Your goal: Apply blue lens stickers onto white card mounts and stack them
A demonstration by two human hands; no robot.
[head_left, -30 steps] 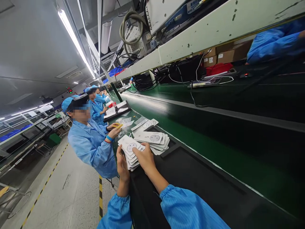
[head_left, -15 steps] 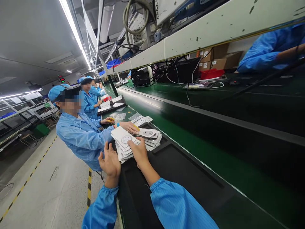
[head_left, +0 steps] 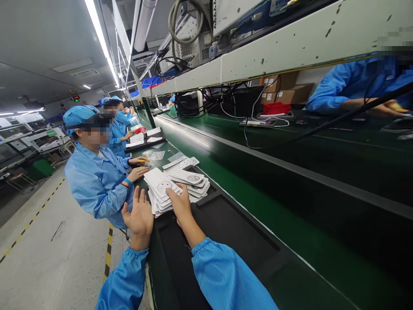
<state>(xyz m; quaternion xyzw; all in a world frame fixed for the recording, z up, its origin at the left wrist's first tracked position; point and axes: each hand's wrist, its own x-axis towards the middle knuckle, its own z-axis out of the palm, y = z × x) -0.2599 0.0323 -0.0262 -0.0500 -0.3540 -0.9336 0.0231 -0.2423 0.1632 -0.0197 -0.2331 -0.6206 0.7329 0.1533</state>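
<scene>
A pile of white rectangular panels [head_left: 157,177], each with a round socket-like face, leans over the end of a black tray [head_left: 226,224]. My right hand [head_left: 180,204] is at its near right side, with the thumb on the top panel and the fingers curled down the edge, partly hidden. My left hand [head_left: 140,217] is open beside the pile's left edge, palm up and fingers stretched out, holding nothing. A second heap of similar panels [head_left: 198,178] lies just behind on the right.
A co-worker in blue [head_left: 97,172] sits across on the left, hands near the pile's far side. Farther along stands another black tray [head_left: 145,146] with white panels. The green bench [head_left: 226,172] runs to the right below a shelf [head_left: 258,64] carrying equipment and cables.
The co-worker's hand has drawn back from the panels to the left. My hands keep almost the same pose at the pile, while the whole view has shifted slightly.
</scene>
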